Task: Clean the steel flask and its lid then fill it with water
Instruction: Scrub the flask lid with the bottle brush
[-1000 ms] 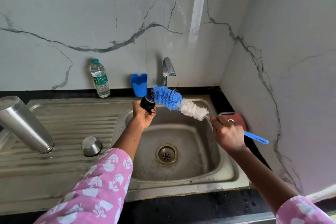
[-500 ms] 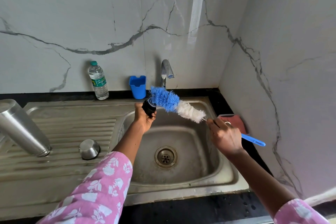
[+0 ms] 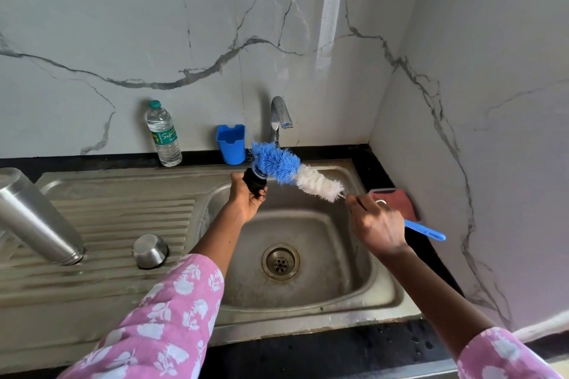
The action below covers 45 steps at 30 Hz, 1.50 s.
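My left hand (image 3: pixel 246 198) grips a small black flask lid (image 3: pixel 255 181) over the back of the sink basin (image 3: pixel 338 255). A bottle brush (image 3: pixel 295 174) with blue and white bristles is held by its blue handle in my right hand (image 3: pixel 377 226). Its blue tip presses against the lid. On the draining board (image 3: pixel 107 224) at the left the steel flask (image 3: pixel 34 218) stands mouth down and tilted. A small steel cup (image 3: pixel 151 251) lies upside down beside it.
The tap (image 3: pixel 278 118) stands behind the basin, with no water running. A blue plastic holder (image 3: pixel 231 143) and a clear water bottle (image 3: pixel 163 134) stand against the marble wall. A reddish cloth (image 3: pixel 394 201) lies on the black counter at the right.
The brush tip has stayed against the lid, with only slight shifts of both hands. The view has tilted a little.
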Available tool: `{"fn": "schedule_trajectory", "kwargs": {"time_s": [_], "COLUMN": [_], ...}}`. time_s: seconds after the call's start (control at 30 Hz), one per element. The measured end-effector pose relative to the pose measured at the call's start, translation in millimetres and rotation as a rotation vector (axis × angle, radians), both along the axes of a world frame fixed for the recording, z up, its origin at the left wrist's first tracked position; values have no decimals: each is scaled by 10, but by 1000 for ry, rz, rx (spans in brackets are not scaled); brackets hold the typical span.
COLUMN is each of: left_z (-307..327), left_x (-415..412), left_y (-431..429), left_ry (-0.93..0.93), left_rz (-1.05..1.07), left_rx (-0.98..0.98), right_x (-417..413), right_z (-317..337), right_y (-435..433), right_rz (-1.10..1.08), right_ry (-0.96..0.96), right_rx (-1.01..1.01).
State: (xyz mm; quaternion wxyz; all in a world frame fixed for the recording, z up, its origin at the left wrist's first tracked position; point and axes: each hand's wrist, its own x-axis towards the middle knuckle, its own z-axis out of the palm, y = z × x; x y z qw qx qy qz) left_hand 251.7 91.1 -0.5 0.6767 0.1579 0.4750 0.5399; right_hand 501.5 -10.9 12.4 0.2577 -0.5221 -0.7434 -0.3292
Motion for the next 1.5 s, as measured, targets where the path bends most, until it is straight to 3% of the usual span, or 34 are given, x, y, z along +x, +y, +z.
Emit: {"fn": "schedule_trajectory", "kwargs": {"time_s": [0.3, 0.93, 1.5], "left_z": [48, 28, 90], "left_x": [-70, 44, -48], "left_y": [69, 78, 188], "left_ry": [-88, -60, -136], "left_rz": [109, -9, 78], "left_rx": [-40, 1, 9], "right_x": [16, -90, -93], "right_z": [10, 113, 140], "right_y": [-55, 100, 71], "right_rz": [29, 28, 28], "right_ry": [-78, -92, -92], "right_rx": [63, 65, 36]}}
